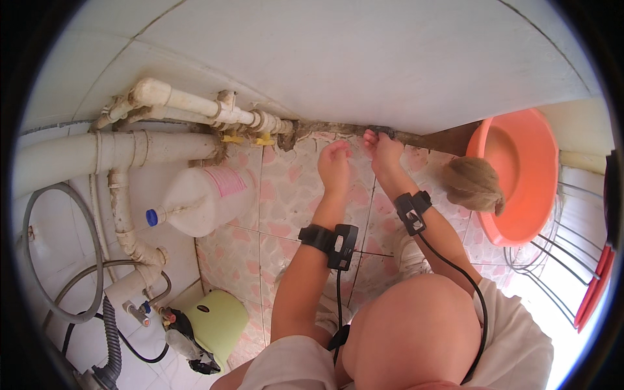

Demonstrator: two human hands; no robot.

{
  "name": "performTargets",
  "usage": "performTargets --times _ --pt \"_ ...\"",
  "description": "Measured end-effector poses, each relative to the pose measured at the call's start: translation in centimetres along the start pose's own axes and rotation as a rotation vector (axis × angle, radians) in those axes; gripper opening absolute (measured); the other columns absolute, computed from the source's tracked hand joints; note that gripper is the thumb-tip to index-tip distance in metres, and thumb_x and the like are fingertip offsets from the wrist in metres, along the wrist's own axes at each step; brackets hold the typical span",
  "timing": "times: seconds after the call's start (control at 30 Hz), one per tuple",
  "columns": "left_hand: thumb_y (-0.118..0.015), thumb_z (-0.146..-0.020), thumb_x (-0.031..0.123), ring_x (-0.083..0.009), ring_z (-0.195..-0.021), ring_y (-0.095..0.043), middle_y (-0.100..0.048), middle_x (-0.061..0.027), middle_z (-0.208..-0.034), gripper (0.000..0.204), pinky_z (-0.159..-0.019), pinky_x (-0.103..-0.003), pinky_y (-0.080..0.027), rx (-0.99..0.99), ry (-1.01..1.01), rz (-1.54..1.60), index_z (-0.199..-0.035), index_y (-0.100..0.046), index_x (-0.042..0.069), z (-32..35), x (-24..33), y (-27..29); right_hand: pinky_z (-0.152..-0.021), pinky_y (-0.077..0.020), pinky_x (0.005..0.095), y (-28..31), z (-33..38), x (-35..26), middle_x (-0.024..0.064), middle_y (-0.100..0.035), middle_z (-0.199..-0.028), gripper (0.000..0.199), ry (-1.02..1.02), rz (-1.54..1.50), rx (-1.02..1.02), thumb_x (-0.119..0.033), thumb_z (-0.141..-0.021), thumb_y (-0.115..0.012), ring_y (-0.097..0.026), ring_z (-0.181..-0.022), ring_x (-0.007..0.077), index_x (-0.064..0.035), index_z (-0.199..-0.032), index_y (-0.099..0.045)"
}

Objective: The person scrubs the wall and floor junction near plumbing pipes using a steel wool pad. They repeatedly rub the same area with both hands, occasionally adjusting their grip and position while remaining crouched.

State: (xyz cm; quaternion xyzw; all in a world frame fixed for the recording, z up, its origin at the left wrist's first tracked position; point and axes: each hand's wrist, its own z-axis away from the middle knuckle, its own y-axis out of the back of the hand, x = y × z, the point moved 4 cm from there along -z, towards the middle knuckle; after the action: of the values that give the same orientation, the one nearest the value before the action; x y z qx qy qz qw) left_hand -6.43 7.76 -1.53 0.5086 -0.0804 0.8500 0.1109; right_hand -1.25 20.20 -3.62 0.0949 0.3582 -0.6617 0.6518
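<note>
My right hand [386, 153] is at the foot of the white wall, its fingers closed round a small dark grey thing [382, 130] whose kind I cannot make out. Beside it on the left, my left hand [335, 160] hovers near the floor with curled fingers; nothing shows in it. Between the wall and the tiles runs a rough, broken brown gap [338, 127]. Below both hands lie pink and white patterned floor tiles [286, 195]. Each wrist wears a black strap with a small box and cable.
White pipes [182, 101] with yellow valve handles [263, 139] line the wall at left. A white jug with a blue cap [208, 198] and a light green bin [218, 325] stand nearby. On the right are an orange basin [520, 175], a brown cloth [471, 182] and a wire rack [565, 260].
</note>
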Motion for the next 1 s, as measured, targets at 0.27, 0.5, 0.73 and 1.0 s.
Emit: performTargets --times 0.27,0.5,0.73,1.0 --pt "-0.048 -0.09 0.008 -0.016 -0.097 -0.061 -0.064 -0.007 -0.108 0.022 -0.074 -0.028 -0.043 0.252 -0.127 -0.039 -0.107 -0.06 0.001 -1.1 -0.1 1.7 -0.063 -0.055 0.0303 -7.2 -0.2 4.5 0.0195 -0.066 -0.095 0.019 -0.384 -0.15 -0.366 -0.003 -0.096 -0.04 -0.065 -0.077 0.022 0.0073 -0.107 -0.051" --pt "-0.053 -0.092 0.015 -0.0158 -0.1 -0.06 -0.064 -0.0071 -0.109 0.024 -0.08 -0.031 -0.042 0.057 -0.036 0.2 -0.111 -0.059 0.001 -0.6 2.9 0.5 -0.058 -0.0514 0.0271 -2.1 1.9 -0.5 0.0173 -0.068 -0.094 0.017 -0.15 -0.05 -0.415 -0.007 -0.095 -0.046 -0.063 -0.069 0.0167 0.0057 -0.1 -0.056" --pt "-0.059 -0.091 0.017 -0.0121 -0.086 -0.059 -0.064 -0.0067 -0.094 0.024 -0.069 -0.028 -0.045 -0.077 0.044 0.213 -0.106 -0.057 -0.001 -0.2 3.9 -2.4 -0.05 -0.0452 0.0283 -3.0 2.2 -0.5 0.0111 -0.066 -0.075 0.019 -0.034 0.1 -0.339 -0.015 -0.09 -0.058 -0.057 -0.053 0.0162 0.0038 -0.086 -0.06" --pt "-0.067 -0.085 0.01 -0.0121 -0.065 -0.058 -0.062 -0.0063 -0.082 0.016 -0.049 -0.025 -0.043 -0.083 -0.13 0.203 -0.09 -0.059 -0.003 2.5 9.8 -4.6 -0.045 -0.0436 0.0273 -2.9 8.0 -7.6 0.012 -0.067 -0.077 0.018 0.115 0.075 -0.628 -0.015 -0.093 -0.056 -0.056 -0.048 0.0161 0.0018 -0.087 -0.06"
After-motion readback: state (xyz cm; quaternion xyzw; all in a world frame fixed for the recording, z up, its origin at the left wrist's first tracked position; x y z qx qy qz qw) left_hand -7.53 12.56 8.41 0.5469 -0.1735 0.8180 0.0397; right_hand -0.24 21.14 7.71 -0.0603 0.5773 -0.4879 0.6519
